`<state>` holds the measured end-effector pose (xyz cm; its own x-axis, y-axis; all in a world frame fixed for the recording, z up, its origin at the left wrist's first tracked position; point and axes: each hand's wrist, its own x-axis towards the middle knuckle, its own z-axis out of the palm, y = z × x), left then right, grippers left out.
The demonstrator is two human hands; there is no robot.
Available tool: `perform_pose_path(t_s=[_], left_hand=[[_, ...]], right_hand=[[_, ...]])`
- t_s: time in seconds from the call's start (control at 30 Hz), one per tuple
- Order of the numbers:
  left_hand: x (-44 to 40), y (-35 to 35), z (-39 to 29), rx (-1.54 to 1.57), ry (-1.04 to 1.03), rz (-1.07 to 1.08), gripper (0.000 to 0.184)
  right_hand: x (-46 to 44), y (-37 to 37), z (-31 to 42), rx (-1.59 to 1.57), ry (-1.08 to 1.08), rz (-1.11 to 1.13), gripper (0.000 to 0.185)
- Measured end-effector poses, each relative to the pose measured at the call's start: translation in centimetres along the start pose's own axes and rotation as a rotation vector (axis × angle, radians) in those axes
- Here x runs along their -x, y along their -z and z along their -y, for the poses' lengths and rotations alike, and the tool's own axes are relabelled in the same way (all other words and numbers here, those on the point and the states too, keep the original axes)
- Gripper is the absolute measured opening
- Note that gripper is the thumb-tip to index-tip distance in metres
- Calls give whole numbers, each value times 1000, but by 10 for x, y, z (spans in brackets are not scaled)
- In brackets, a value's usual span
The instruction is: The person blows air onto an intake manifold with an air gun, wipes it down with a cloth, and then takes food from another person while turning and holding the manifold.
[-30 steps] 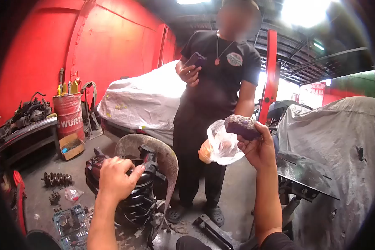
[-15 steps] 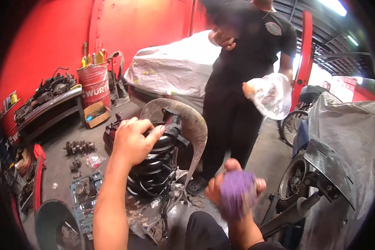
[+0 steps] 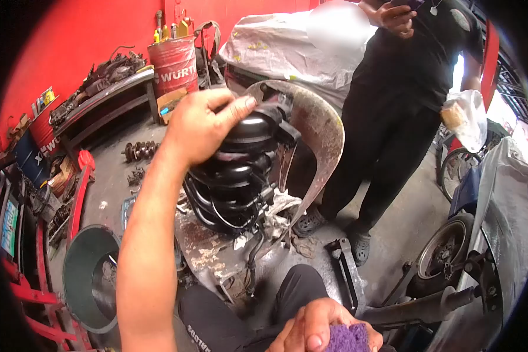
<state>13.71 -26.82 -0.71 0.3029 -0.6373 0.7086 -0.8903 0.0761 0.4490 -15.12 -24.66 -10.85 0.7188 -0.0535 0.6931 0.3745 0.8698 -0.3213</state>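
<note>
1. Left hand [image 3: 202, 126]: back turned up, on top of the black ribbed engine part [image 3: 249, 132]. Thumb stretched out to the right along the part; fingers bent over, their tips hidden. Cannot tell whether it grips or only rests.
2. Left forearm [image 3: 149, 252]: bare, rising steeply from the bottom edge, wrist slightly bent, hand leaning right.
3. Right hand [image 3: 314, 325]: low, at the bottom edge, in front of the lap. Digits bent around a purple piece [image 3: 346, 340], grasping it; nails face the camera. The piece shows at the hand's right side, rough-surfaced, partly cut off by the frame. Right forearm out of view.
4. Black-trousered knee [image 3: 302, 287] just beyond the right hand, below the engine part.
5. Engine part stands in front of a worn, curved panel [image 3: 328, 135].
6. Green bucket [image 3: 79, 258] left of the left forearm, some debris inside.
7. Co-worker in black [image 3: 387, 117] stands beyond the panel: one hand [image 3: 396, 20] raised with a dark item, a clear plastic bag [image 3: 475, 120] hanging near the other arm.
8. Farther back: red drum [image 3: 173, 64], covered car [image 3: 276, 44].
</note>
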Motion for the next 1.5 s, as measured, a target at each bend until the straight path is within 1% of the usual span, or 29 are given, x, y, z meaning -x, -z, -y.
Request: perform_pose_path(t_s=[0.03,0.07,0.13,0.2,0.3,0.33,0.37,0.43,0.5,0.6,0.7,0.73,0.83,0.87,0.9,0.93,0.97,1.0,1.03,1.1,1.2,1.3,1.33,1.43,1.5], left_hand=[[0,1,0,19,54,22,42],[1,3,0,28,66,39,41],[-1,1,7,75,75,24,40],[-5,2,12,54,51,10,37],[-9,2,23,100,55,8,36],[-8,1,21,125,62,2,36],[-8,2,19,149,68,-5,36],[-8,7,19,97,77,18,36],[-9,7,20,105,62,15,37],[-9,5,22,129,59,-9,35],[-6,7,20,118,67,-2,34],[-8,7,18,116,57,-4,34],[-8,3,17,185,28,-46,33],[-10,5,22,137,35,-32,33],[-14,11,33,74,24,24,33],[-13,6,28,32,-51,-58,32],[-12,6,26,124,93,-16,31],[-11,2,19,140,38,-48,33],[-15,6,27,57,29,-21,34],[-12,4,24,159,121,8,36],[-9,1,20,174,96,3,38],[-9,1,18,107,81,-7,38],[-10,0,18,128,83,-6,38],[-9,2,23,152,99,2,38],[-12,3,26,132,94,0,37]], right_hand=[[1,0,2,-13,-2,-7,69],[2,2,3,-15,3,-1,69],[5,8,3,-42,22,23,70],[11,17,-1,-81,57,40,71],[19,31,-4,-149,67,6,70],[26,32,2,-173,31,-60,74],[30,40,4,-196,31,-78,75],[41,60,3,-232,34,-163,77],[64,78,3,-182,16,-301,77],[102,91,7,36,-134,-698,65],[145,115,-8,106,-119,-982,58],[168,130,-11,104,-111,-964,52],[167,130,2,128,57,-1068,49],[165,131,12,126,132,-1033,49],[151,123,24,162,232,-1097,52],[139,121,38,184,291,-1000,54],[133,123,52,210,329,-873,57],[123,119,61,226,395,-912,60],[111,114,72,273,408,-834,63],[98,114,85,272,449,-723,67],[94,115,93,284,431,-583,69],[96,113,94,637,494,-690,74],[102,117,96,840,525,-725,78],[92,107,98,1356,535,-674,79],[87,107,98,1520,586,-592,80]])
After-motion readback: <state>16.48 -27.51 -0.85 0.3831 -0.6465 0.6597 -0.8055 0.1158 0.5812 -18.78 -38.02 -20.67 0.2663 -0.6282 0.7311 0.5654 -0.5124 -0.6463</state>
